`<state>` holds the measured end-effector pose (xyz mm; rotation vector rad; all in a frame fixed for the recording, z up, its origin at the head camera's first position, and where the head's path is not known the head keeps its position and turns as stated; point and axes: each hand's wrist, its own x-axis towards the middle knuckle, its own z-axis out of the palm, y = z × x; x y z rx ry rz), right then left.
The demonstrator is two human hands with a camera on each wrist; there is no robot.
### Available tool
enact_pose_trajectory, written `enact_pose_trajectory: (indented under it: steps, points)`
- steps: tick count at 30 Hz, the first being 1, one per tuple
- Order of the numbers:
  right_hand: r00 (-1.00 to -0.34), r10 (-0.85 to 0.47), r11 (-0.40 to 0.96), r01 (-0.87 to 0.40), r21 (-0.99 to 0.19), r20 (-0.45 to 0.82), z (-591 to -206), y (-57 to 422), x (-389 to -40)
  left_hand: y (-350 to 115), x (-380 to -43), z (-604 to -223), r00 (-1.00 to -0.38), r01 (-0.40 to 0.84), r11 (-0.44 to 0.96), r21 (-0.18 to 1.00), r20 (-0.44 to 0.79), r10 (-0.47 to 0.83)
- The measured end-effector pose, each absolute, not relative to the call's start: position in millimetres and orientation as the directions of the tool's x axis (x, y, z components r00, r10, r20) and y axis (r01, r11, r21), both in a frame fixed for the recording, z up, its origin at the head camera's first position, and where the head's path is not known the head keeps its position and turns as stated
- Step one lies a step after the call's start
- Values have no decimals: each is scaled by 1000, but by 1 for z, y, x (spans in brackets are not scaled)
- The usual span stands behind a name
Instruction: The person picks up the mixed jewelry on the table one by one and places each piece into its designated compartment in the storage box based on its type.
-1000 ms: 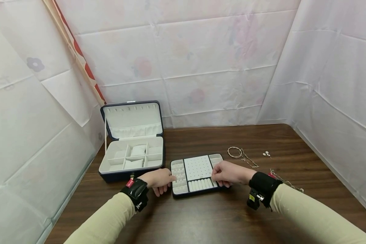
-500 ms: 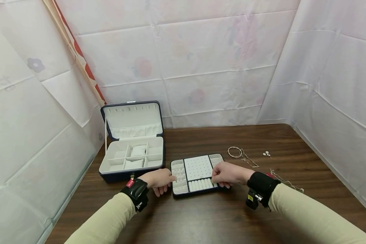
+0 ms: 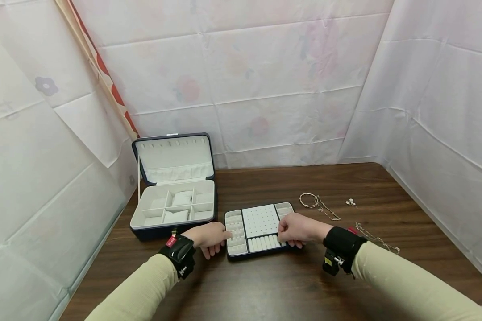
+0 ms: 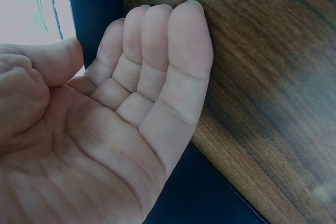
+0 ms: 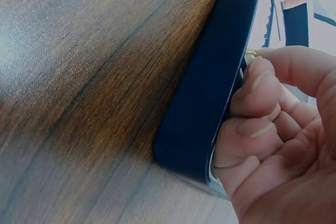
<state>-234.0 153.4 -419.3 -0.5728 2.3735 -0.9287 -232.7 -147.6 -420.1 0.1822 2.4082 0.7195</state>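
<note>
A shallow navy jewelry tray (image 3: pixel 261 219) lies flat on the table, lined in white, with a dotted panel and a row of ring rolls (image 3: pixel 264 243). My left hand (image 3: pixel 210 235) holds its left edge, thumb over the rim and bent fingers (image 4: pixel 155 35) against the outer wall. At the right end of the ring rolls, my right hand (image 3: pixel 301 228) pinches a small gold-coloured ring (image 5: pixel 251 54) between thumb and index finger. Most of the ring is hidden by the fingertips. The other right fingers (image 5: pixel 247 135) curl over the tray's near right rim.
An open navy jewelry box (image 3: pixel 152 232) with white compartments and small cushions stands to the left. Right of the tray lie a round bangle (image 3: pixel 310 207), a chain (image 3: pixel 332 216), some white earrings (image 3: pixel 350 202) and another chain necklace (image 3: pixel 375 238). White sheets hang around the table.
My right wrist and forearm have shifted slightly left, while the pinching fingertips stay at the end of the ring rolls. The left hand and the tray have not moved.
</note>
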Motion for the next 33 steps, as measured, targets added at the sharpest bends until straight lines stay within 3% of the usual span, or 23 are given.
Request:
enact_pose_trajectory:
  steps: [27,33]
  points:
    - [-805,-518,725,-233,-648,-289,-424,149,-234,-148,-232,-420,-798,-30,841,540,-520,305]
    - [-771,-580,671,-272,-689,-261,-423,154,-235,-147,-233,-420,-798,-30,842,538,-520,303]
